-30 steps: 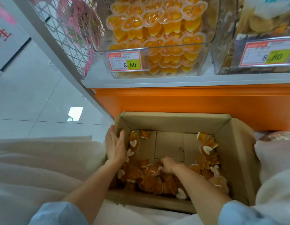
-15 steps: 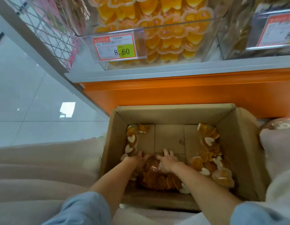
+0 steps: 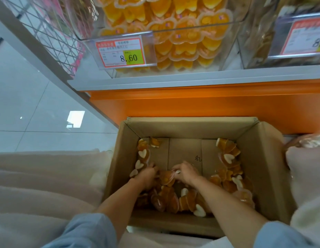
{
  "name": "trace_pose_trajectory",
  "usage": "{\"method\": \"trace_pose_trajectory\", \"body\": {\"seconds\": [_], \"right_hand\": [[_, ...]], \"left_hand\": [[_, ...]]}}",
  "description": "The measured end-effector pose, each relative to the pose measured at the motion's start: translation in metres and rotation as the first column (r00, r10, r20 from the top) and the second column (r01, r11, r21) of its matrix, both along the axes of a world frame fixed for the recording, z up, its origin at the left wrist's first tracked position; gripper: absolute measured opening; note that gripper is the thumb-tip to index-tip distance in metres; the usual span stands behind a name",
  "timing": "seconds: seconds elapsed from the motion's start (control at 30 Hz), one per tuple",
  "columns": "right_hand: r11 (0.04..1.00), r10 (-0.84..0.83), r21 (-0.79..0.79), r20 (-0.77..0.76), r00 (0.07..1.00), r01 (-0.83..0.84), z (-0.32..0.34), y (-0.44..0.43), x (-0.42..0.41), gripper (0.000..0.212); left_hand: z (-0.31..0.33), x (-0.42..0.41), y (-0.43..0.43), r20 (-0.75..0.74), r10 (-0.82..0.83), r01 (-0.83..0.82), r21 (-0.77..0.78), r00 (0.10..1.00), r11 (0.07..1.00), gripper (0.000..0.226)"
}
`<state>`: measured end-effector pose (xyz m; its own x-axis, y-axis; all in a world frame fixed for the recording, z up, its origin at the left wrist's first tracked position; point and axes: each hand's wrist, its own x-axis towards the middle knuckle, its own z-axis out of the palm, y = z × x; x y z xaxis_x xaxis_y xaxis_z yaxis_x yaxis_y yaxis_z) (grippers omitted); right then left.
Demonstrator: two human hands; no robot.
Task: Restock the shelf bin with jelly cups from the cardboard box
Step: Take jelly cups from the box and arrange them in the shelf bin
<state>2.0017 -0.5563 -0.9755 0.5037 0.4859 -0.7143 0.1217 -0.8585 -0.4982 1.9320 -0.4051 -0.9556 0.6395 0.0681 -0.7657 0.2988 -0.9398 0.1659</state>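
An open cardboard box (image 3: 263, 158) stands on the floor below the shelf. Heart-shaped orange jelly cups (image 3: 229, 154) lie along its sides and in a pile at its near end. Both hands are down inside the box. My left hand (image 3: 146, 174) and my right hand (image 3: 186, 173) curl their fingers round a bunch of jelly cups (image 3: 166, 177) gathered between them. Above, the clear shelf bin (image 3: 232, 49) holds many yellow-orange jelly cups behind an 8.60 price tag (image 3: 120, 51).
An orange shelf base (image 3: 191, 102) rises right behind the box. A second clear bin (image 3: 263, 43) with its own price tag stands to the right. A wire rack (image 3: 53, 33) hangs at upper left above grey floor tiles. Pale fabric lies on both sides of the box.
My left hand left the box's left wall and went down into the pile. Both hands have closed in round a bunch of cups in the middle.
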Motion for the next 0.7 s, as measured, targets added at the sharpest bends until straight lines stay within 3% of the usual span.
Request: {"method": "trace_pose_trajectory", "body": {"seconds": [0.2, 0.4, 0.57, 0.7], "right_hand": [[0.969, -0.227, 0.08, -0.08, 0.971, 0.233, 0.015, -0.013, 0.02, 0.033], [0.918, -0.347, 0.18, -0.07, 0.935, 0.354, 0.055, -0.033, 0.046, 0.032], [0.921, -0.306, 0.236, -0.058, 0.95, 0.311, 0.122, -0.039, 0.068, 0.031], [0.967, -0.178, 0.192, 0.028, 0.984, 0.169, 0.185, -0.043, 0.083, 0.026]], "left_hand": [[0.024, 0.028, -0.004, 0.121, 0.156, -0.151, -0.051, 0.98, 0.987, 0.047], [0.066, 0.068, -0.027, 0.193, 0.148, -0.123, -0.134, 0.97, 0.983, 0.04], [0.134, 0.103, -0.044, 0.184, 0.068, -0.04, -0.148, 0.981, 0.988, 0.041], [0.207, 0.116, -0.061, 0.153, -0.077, 0.093, -0.097, 0.985, 0.991, 0.042]]}}
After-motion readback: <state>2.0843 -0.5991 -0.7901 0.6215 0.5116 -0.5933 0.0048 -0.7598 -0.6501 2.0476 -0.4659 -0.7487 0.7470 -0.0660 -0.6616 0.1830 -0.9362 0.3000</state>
